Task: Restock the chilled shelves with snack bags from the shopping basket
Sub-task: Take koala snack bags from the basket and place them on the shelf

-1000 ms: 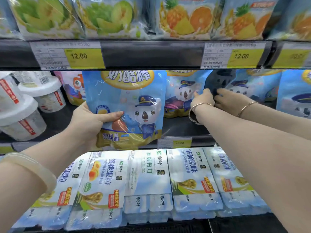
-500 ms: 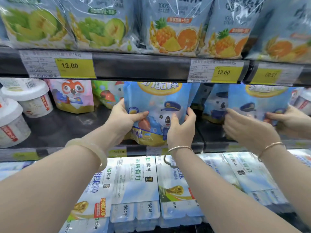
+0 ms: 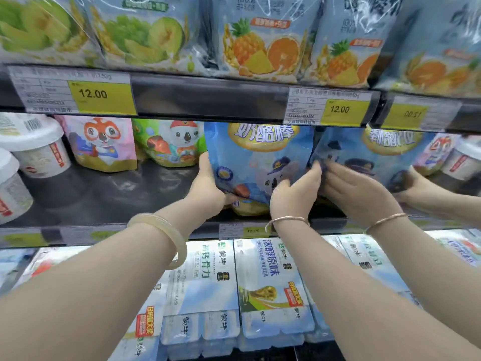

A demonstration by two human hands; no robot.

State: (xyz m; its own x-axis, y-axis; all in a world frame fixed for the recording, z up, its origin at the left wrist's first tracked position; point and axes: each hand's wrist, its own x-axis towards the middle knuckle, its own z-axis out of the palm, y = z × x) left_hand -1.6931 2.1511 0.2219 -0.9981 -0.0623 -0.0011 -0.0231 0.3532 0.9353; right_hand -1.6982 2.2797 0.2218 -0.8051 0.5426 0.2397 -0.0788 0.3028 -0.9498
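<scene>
A blue snack bag (image 3: 257,157) with a koala in a police cap stands upright on the dark middle shelf (image 3: 104,196), under the shelf rail. My left hand (image 3: 208,188) grips its lower left edge, thumb across the front near the bottom. My right hand (image 3: 296,194) holds its right edge, thumb on the front and fingers up along the side. Right of it a mirrored side panel shows the same blue bag (image 3: 385,155) and both hands in reflection. No shopping basket is in view.
A pink fox bag (image 3: 101,142) and a green koala bag (image 3: 171,142) stand at the back left, white tubs (image 3: 39,147) further left. Fruit bags (image 3: 263,45) fill the shelf above, behind price tags (image 3: 101,96). Milk packs (image 3: 270,285) lie on the shelf below.
My right hand left the bags at the right and took the blue bag's right edge. Both hands moved the bag right and deeper onto the middle shelf, next to the mirrored panel.
</scene>
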